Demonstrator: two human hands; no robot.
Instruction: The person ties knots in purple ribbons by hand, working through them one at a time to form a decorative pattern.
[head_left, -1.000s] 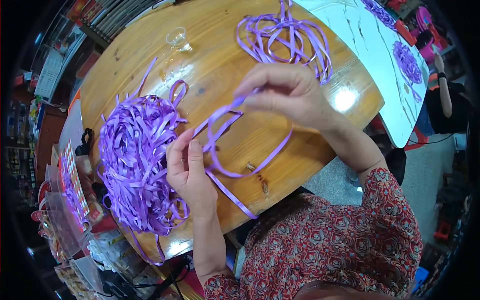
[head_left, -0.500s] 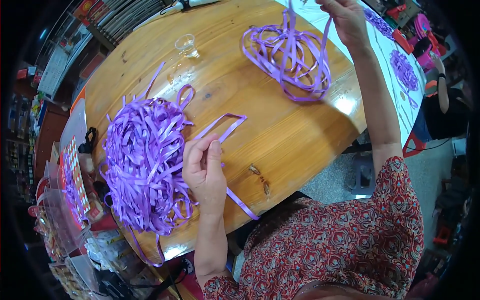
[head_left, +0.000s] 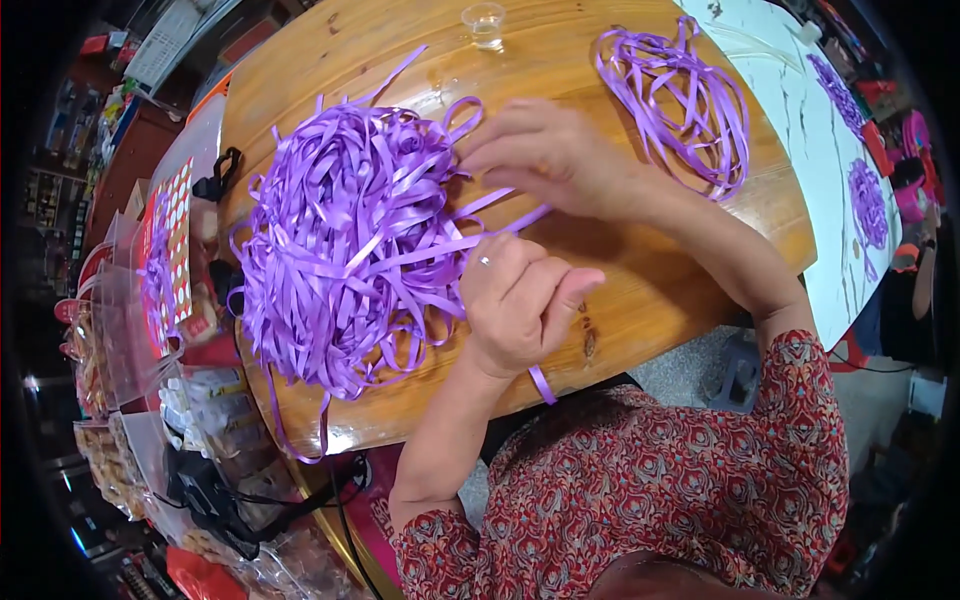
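A large tangled heap of shiny purple ribbon (head_left: 340, 240) lies on the left side of the wooden table. Just right of it is my left hand (head_left: 525, 300), its fingers curled round a strand of ribbon. That strand runs from the heap to the fist, and a tail hangs below toward the table edge. Above it, my right hand (head_left: 560, 155) reaches over the heap's right edge, fingers stretched and slightly blurred, nothing visible in them. Its fingertips come close to a small ribbon loop. A looser ribbon coil (head_left: 690, 110) rests at the far right of the table.
A small clear plastic cup (head_left: 485, 25) stands at the table's far side. Beyond the wooden table (head_left: 390, 425) is a white marbled surface (head_left: 790, 120) with more purple bundles. Packaged goods (head_left: 215, 410) crowd the left. At the right edge, part of another person shows.
My right hand has let go of the coil's strands and come down left to the heap. My left hand has closed more into a fist. The view has shifted.
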